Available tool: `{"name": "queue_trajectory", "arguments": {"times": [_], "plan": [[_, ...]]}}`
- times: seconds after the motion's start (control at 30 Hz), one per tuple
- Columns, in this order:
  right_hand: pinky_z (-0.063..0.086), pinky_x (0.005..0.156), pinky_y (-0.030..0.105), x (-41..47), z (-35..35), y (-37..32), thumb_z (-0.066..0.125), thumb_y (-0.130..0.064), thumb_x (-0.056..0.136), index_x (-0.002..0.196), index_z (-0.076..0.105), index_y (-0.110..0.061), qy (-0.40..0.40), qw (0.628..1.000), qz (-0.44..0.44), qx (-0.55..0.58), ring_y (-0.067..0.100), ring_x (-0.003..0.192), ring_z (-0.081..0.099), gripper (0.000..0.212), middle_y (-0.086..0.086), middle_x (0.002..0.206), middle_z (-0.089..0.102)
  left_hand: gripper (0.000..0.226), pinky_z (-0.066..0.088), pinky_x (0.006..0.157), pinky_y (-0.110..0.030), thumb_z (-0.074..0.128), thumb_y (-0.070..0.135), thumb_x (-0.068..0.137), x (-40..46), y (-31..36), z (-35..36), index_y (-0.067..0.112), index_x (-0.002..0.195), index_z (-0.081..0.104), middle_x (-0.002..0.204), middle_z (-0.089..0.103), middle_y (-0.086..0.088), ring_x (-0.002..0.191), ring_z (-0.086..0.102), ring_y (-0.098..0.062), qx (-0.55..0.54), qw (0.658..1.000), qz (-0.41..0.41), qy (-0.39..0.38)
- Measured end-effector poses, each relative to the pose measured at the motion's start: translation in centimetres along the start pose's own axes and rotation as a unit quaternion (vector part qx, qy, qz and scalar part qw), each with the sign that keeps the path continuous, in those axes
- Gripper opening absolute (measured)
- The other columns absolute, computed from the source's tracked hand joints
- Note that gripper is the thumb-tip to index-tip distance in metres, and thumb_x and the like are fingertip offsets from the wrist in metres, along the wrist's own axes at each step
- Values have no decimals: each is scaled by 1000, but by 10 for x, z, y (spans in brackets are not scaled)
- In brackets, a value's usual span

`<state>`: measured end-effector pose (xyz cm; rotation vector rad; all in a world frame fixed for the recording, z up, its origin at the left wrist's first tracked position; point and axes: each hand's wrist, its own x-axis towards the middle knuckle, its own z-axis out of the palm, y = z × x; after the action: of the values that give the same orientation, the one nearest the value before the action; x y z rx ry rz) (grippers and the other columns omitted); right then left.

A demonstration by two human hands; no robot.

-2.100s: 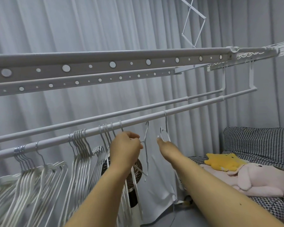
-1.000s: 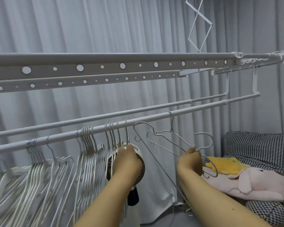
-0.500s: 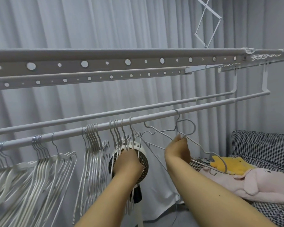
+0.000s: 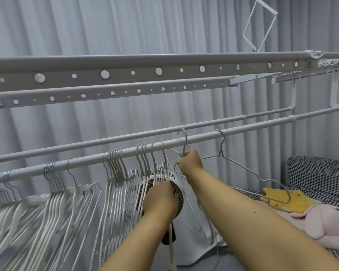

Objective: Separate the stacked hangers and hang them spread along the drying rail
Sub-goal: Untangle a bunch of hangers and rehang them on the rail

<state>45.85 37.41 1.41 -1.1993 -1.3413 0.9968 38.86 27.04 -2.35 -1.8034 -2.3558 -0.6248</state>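
Observation:
The near drying rail [image 4: 252, 127] runs from lower left to upper right. Bunches of white hangers [image 4: 53, 204] crowd its left half. My left hand [image 4: 160, 198] grips the bodies of a small bunch of hangers [image 4: 157, 178] below the rail's middle. My right hand [image 4: 190, 163] pinches the neck of a grey wire hanger [image 4: 184, 142], whose hook is raised just above the rail. A second grey wire hanger [image 4: 243, 169] hangs alone on the rail to the right, tilted towards me.
A second rail [image 4: 125, 139] runs behind the near one, and two perforated bars [image 4: 145, 72] lie above. A round fan [image 4: 176, 194] stands behind the hangers. Grey curtains [image 4: 86, 30] fill the background. A checked cushion [image 4: 319, 175], yellow toy [image 4: 278, 196] and pink plush [image 4: 325, 225] lie at right.
My right hand hooked one wire hanger onto the rail at the right, then came back left and now holds another by its neck. My left hand stayed gripping the bunch.

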Motion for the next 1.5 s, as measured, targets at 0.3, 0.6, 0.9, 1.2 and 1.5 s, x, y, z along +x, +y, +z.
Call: {"name": "queue_trajectory", "arguments": {"times": [0.3,0.6,0.9,1.2,1.5], "plan": [[56,75,54,2,6,11,45,-3,79,83,49,-21,14,996,-81,35,37,87,65,19,13,89,63,29,49,75,-32,52,12,90,1,1,6,21,116,60,117,58,0,100,59,-20,-12,999,-10,37],[56,74,50,-10,-5,16,46,3,85,103,52,-10,18,995,-96,-5,33,86,64,23,10,92,60,26,48,79,-34,54,16,92,-4,11,15,22,117,60,119,57,-1,106,58,-22,-30,996,-30,84],[57,79,43,2,-7,31,49,-5,84,115,56,-13,-90,992,-81,-42,30,95,65,33,14,112,62,24,45,78,-30,46,17,93,-11,18,15,22,112,61,114,51,1,107,49,-20,-23,993,-45,107],[46,82,30,-20,-72,30,50,-21,94,112,57,-17,-19,965,-192,-177,19,101,56,20,3,114,59,30,39,91,-27,53,34,94,-32,49,27,17,119,57,115,53,0,112,50,-18,-128,976,-2,175],[36,102,37,-29,-119,65,54,-24,92,134,38,-14,37,916,-124,-381,29,125,40,47,11,136,43,58,50,82,-32,58,40,91,-44,76,56,10,139,42,109,65,-5,98,62,-17,-266,959,-86,40]]}}
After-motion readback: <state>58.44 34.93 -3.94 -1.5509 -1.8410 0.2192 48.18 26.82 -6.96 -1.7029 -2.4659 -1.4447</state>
